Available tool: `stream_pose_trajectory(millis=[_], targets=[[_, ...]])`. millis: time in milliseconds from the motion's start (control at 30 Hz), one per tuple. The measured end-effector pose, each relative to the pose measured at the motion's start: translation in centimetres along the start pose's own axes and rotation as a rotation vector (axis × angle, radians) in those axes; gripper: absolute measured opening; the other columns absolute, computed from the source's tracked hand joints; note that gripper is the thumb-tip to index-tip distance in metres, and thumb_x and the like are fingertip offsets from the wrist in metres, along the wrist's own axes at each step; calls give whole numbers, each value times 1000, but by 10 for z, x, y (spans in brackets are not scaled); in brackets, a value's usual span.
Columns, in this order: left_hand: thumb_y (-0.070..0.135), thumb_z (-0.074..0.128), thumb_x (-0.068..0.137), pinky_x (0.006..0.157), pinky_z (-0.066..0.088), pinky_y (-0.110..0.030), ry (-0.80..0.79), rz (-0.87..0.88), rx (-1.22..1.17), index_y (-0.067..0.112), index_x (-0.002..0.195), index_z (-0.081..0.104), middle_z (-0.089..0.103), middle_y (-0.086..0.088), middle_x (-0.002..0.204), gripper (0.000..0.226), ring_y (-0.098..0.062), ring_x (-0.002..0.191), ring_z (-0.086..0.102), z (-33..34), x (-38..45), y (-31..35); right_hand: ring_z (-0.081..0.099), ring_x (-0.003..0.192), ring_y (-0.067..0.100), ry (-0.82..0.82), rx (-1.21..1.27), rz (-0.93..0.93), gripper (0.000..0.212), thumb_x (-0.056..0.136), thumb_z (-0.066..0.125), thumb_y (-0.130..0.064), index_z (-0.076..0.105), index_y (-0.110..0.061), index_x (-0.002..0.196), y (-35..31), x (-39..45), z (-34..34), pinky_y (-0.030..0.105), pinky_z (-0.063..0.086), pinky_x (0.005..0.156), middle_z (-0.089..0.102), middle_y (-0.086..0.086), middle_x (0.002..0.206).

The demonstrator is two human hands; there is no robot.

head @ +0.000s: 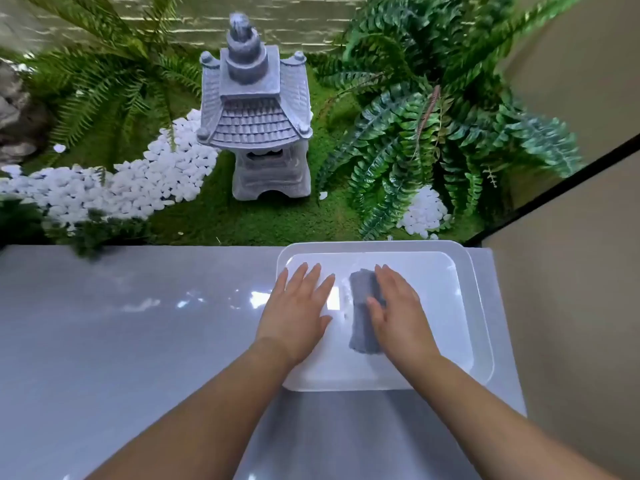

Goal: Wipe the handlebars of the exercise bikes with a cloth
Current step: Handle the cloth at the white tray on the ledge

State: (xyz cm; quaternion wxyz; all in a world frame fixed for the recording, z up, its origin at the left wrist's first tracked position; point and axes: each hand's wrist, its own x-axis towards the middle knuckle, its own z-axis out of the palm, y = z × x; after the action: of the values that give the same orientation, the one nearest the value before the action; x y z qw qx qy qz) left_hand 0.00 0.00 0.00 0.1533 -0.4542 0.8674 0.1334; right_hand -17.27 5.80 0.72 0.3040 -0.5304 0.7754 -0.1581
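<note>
Two flat hands: right fingers (382, 282) on cloth (362, 317).

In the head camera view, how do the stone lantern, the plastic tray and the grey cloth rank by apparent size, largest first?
1. plastic tray and stone lantern: similar area; the tray is nearer, so no ranking.
2. grey cloth: clearly smallest, partly under the right hand.
</note>
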Motion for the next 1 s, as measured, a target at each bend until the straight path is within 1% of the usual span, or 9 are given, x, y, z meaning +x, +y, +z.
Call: stream_pose_trajectory(millis=[133,267,333,433,533,600,733,867,1000], targets=[[56,34,95,116,-8,-45,0,26,96,28,152,3,-1,-3,161,70,-25,147,-5,15,15,-11,30,134,24,91,7,55,48,96,49,-27,40,-21,143,2,14,21,33,25,110,32,6,149],[60,31,95,116,-9,-45,2,53,121,28,152,2,-3,-3,161,72,-26,147,-3,21,17,-15,41,113,27,200,-35,80,46,89,60,-31,51,-26,135,6,18,39,39,41,96,41,11,128],[60,30,94,116,-9,-44,18,60,117,28,152,3,-2,-3,161,72,-26,147,-1,23,17,-17,43,107,28,212,-77,122,49,88,61,-37,50,-31,135,7,18,46,38,44,89,42,11,121],[61,30,94,116,-8,-44,28,63,112,28,152,4,0,-3,161,72,-26,147,2,24,16,-17,47,95,28,248,-108,99,53,83,67,-37,52,-31,133,8,18,51,38,46,78,46,11,107],[62,31,93,116,-8,-44,32,61,106,29,152,6,2,-4,161,72,-26,147,5,25,17,-17,50,88,27,229,-118,92,56,82,68,-34,51,-28,135,9,19,53,38,47,76,47,10,97],[61,31,93,116,-8,-43,21,59,105,29,152,6,1,-3,161,72,-25,147,5,25,16,-17,51,90,29,181,-141,106,55,87,63,-34,46,-27,138,8,21,51,38,46,78,50,12,98],[55,34,96,118,-7,-42,-12,36,63,28,152,6,-2,-2,161,69,-23,147,2,19,15,-14,52,101,27,56,-157,124,52,94,51,-35,36,-29,144,5,22,43,33,39,83,52,12,110],[46,37,98,118,-7,-38,-46,-6,-17,27,152,8,1,1,161,64,-20,147,-1,4,5,-11,54,104,27,-37,-32,126,49,95,53,-29,39,-28,142,7,23,22,28,39,84,46,12,120],[44,36,99,118,-5,-36,-55,-46,-53,27,152,10,2,2,161,62,-19,147,0,-16,-23,-5,53,108,26,-106,82,85,48,95,55,-24,42,-24,141,4,14,-7,21,33,87,43,12,124]])
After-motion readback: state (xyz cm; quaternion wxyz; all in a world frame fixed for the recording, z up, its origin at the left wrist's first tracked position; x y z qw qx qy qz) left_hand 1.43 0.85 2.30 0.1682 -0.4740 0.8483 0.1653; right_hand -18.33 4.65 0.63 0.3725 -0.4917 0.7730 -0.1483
